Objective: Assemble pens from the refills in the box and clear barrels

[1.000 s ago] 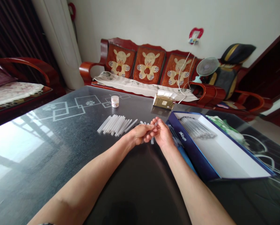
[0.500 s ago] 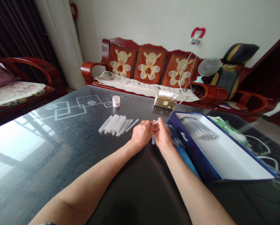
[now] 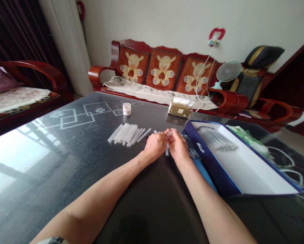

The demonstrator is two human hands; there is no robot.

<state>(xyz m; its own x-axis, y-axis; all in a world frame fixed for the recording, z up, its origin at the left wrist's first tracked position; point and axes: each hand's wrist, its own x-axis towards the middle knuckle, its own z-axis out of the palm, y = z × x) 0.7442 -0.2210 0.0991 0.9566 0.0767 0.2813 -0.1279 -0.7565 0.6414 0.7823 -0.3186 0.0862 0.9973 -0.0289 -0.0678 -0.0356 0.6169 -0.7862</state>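
My left hand (image 3: 155,145) and my right hand (image 3: 178,145) meet over the dark table, fingers pinched. Between their fingertips is a slim translucent white tube (image 3: 169,133), partly covered by the fingers. Another clear, narrow piece (image 3: 167,150) shows below the hands; whether it is held or lying on the table I cannot tell. A whitish tip (image 3: 155,131) pokes out beyond my left hand. To the left lies a pile of similar translucent tubes (image 3: 125,135). Beside my right hand, thin dark sticks (image 3: 189,145) lie on something blue, partly hidden by that hand.
A blue box with a white inside (image 3: 256,169) stands at the right, holding a bundle of grey slim sticks (image 3: 216,138). Farther back are a small white tub (image 3: 126,109) and a tissue pack (image 3: 179,109). A green-and-white bag (image 3: 248,139) and white cables (image 3: 291,173) lie beyond the box.
Both hands stay together at nearly the same spot, with the fingers shifted slightly around the tube. A whitish tip now shows beyond the left hand. The view has moved a little.
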